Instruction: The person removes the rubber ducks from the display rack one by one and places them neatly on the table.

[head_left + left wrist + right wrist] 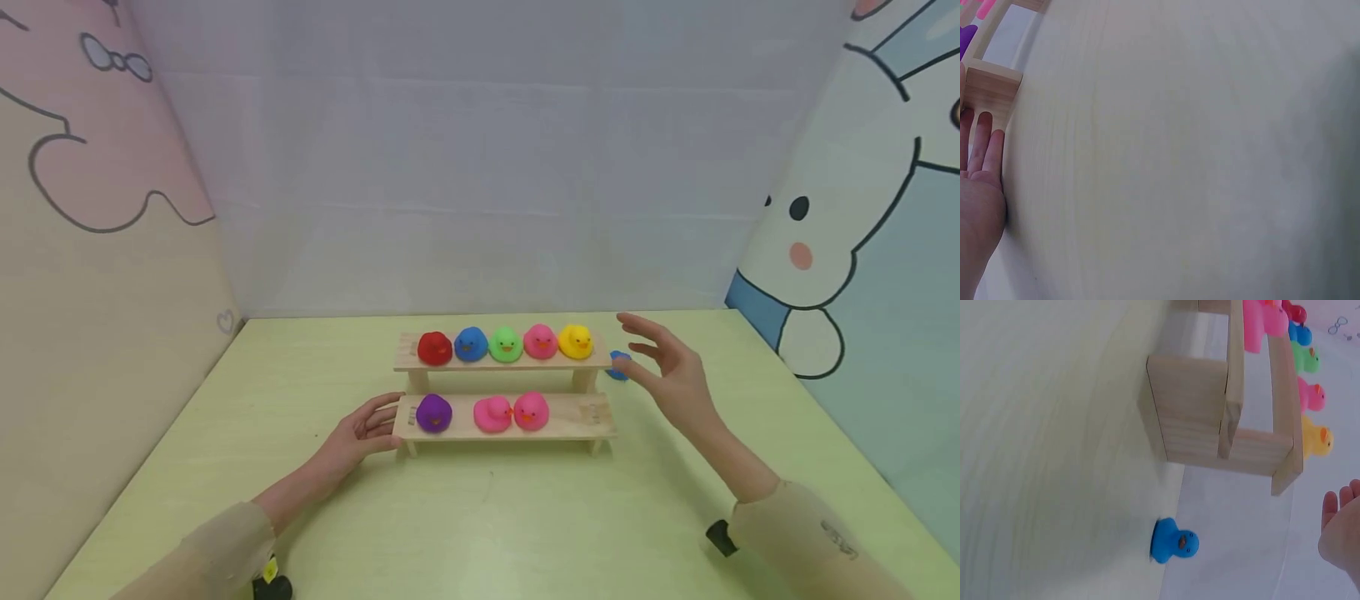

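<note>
A two-step wooden rack [442, 429] holds several rubber ducks. On its upper step sit red [435, 348], blue [471, 343], green [506, 344], pink [541, 342] and yellow [576, 342] ducks. The lower step bears a purple duck [433, 413] and two pink ducks, one turned sideways [492, 414], the other facing front [531, 412]. My left hand [367, 429] touches the rack's left end, fingers fairly straight along the side panel [994, 87]. My right hand [675, 379] is raised, empty, beyond the right end. Another blue duck [1172, 540] stands on the table, partly behind my thumb in the head view.
The pale wood-grain table [480, 525] runs back to a white cloth wall [480, 183]. Printed panels with cartoon figures stand at the left [112, 250] and right [885, 333]. A gap separates the purple duck from the pink pair on the lower step.
</note>
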Demonstrator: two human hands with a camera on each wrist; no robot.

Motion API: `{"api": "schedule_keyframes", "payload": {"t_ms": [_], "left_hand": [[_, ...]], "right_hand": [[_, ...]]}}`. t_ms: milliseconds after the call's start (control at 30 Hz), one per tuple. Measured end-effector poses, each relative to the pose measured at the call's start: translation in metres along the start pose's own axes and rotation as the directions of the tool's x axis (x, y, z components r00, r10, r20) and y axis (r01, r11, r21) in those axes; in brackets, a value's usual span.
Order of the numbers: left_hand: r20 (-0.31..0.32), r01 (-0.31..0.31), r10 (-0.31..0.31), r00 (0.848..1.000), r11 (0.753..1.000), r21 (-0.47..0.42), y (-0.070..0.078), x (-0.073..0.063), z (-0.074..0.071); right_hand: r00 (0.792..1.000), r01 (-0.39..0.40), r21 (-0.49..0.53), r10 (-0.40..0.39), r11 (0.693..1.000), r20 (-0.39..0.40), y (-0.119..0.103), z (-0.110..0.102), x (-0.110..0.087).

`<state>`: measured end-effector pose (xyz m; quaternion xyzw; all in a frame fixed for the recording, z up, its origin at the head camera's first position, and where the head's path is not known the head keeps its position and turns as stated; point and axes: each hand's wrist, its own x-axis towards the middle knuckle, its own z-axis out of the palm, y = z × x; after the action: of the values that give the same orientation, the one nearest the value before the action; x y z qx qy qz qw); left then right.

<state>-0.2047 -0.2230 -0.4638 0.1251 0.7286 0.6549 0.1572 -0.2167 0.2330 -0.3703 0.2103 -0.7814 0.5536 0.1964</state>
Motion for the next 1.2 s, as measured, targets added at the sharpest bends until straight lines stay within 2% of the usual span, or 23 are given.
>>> {"api": "schedule_keyframes", "payload": {"t_ms": [133, 367, 567, 800, 1067, 1200], "left_hand": [[0.003, -0.005, 0.005, 1.000, 1.000, -0.005, 0.000, 0.000, 0.001], [-0.003, 0.012, -0.012, 1.000, 1.000, -0.017, 0.000, 0.001, 0.002], [-0.009, 0.018, -0.018, 1.000, 1.000, -0.002, 0.001, 0.000, 0.002], [-0.012, -0.002, 0.002, 1.000, 1.000, 0.004, 0.001, -0.001, 0.003], [0.001, -0.028, 0.028, 1.000, 0.999, -0.023, 0.001, -0.001, 0.003], [-0.003, -0.027, 0.027, 1.000, 0.999, -0.019, 0.001, -0.001, 0.003]], "right_hand": [[1.000, 0.019, 0.025, -0.019, 1.000, 0.014, -0.007, 0.018, -0.009], [0.995, 0.007, 0.027, -0.010, 1.000, 0.096, -0.011, 0.050, -0.023], [0.987, -0.062, 0.019, 0.058, 0.998, 0.147, -0.011, 0.071, -0.032], [0.973, -0.126, -0.067, 0.137, 0.990, 0.185, -0.011, 0.087, -0.038], [0.953, -0.215, -0.029, 0.217, 0.976, 0.214, -0.012, 0.098, -0.040], [0.942, -0.248, -0.057, 0.254, 0.967, 0.218, -0.013, 0.100, -0.040]]}}
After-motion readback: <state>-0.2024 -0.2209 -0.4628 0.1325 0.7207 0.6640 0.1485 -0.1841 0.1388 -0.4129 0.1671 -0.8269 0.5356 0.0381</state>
